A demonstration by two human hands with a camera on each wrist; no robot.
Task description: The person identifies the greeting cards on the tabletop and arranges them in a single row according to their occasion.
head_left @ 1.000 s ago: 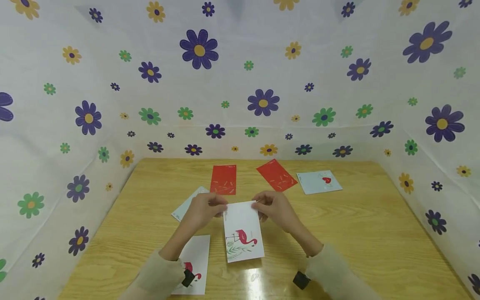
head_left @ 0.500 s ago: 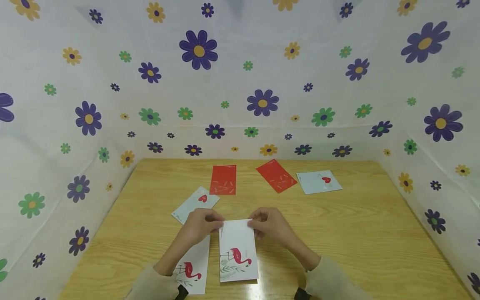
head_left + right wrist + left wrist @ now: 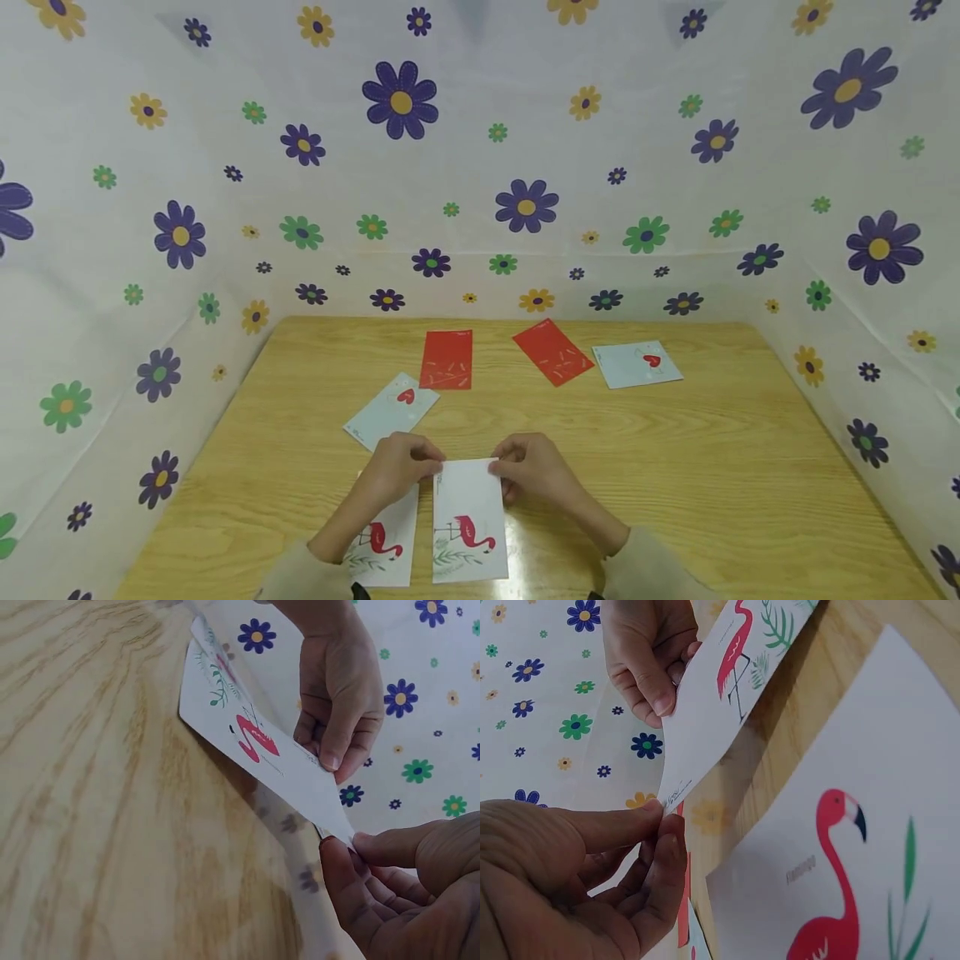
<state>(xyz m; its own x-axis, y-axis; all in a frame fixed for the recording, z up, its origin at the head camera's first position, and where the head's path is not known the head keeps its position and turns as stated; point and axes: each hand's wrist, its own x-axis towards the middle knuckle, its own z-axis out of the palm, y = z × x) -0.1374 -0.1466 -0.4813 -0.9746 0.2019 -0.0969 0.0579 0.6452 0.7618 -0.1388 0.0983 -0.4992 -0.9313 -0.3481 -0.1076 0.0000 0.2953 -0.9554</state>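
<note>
A white card (image 3: pixel 471 492) with a printed red flamingo and green leaves is held by its two far corners. My left hand (image 3: pixel 397 471) pinches the far left corner between thumb and fingers. At the far right corner my right hand (image 3: pixel 534 468) grips it the same way. In the right wrist view the held flamingo card (image 3: pixel 251 742) slopes, its near end low over the wood. Left of it, a second flamingo card (image 3: pixel 393 533) lies on the table, partly hidden under my left forearm; the left wrist view shows this flamingo card (image 3: pixel 885 750) up close.
Farther back on the wooden table (image 3: pixel 675 467) lie two red cards, one upright (image 3: pixel 447 358) and one slanted (image 3: pixel 553 352). A pale heart card (image 3: pixel 637 364) is at the back right, and another heart card (image 3: pixel 392 410) at left. Flower-print cloth (image 3: pixel 480 167) surrounds the table.
Both hands have drawn the held flamingo card toward the near edge and slightly left, lowering it beside the other flamingo card. The left heart card is more exposed now.
</note>
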